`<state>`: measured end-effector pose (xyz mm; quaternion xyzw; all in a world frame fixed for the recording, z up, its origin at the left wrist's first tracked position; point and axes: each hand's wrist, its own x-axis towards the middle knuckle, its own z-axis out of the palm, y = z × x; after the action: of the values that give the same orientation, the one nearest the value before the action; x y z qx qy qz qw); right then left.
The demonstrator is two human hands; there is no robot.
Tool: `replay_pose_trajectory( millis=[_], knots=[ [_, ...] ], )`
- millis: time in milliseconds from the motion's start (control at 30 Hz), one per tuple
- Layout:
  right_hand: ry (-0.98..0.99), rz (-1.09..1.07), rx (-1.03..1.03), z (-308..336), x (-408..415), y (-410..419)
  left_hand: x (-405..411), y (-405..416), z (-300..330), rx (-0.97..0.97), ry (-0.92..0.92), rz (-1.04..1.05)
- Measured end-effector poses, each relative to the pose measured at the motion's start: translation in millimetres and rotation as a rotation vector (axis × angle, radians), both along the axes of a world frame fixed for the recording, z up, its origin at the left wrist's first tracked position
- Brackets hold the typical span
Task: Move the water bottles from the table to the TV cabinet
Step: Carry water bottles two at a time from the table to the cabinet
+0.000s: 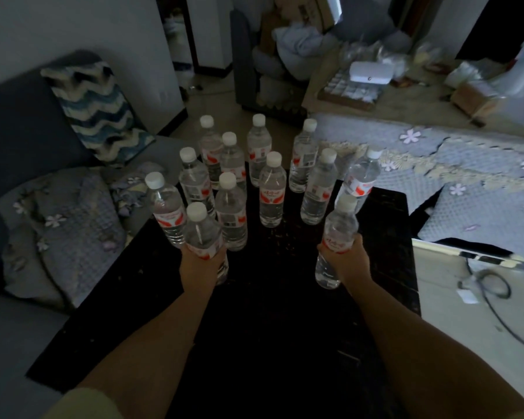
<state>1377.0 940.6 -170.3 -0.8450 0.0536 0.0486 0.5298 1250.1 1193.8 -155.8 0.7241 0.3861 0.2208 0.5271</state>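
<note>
- the left hand (201,266), at about 8 o'clock on the dark table (273,297), wraps its fingers round the near left bottle (202,234).
- behind, from 11 to 1 o'clock, a cluster of ten capped bottles (271,189) stands upright on the table.
- the right hand (350,261), at about 4 o'clock, grips the near right bottle (336,237) round its middle.
- the tv cabinet is not visible; the job looks barely begun, with twelve bottles yet to move.
</note>
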Motion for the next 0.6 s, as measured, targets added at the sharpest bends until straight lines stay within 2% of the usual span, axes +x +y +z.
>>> replay_pose_trajectory(
  millis=[200, 367, 600],
  knots=[
    [0.037, 0.063, -0.055, 10.4, -36.1, -38.0, -34.4, -49.4, 16.1, -0.054, 0.125, -0.040],
    [0.018, 0.104, -0.058, 29.4, -61.3, -72.5, -47.9, -94.0, 38.6, -0.213, 0.190, -0.304],
    [-0.050, 0.072, -0.102, 62.2, -106.1, -146.7, -65.7, -178.8, 70.2, -0.164, 0.200, -0.429]
  ],
)
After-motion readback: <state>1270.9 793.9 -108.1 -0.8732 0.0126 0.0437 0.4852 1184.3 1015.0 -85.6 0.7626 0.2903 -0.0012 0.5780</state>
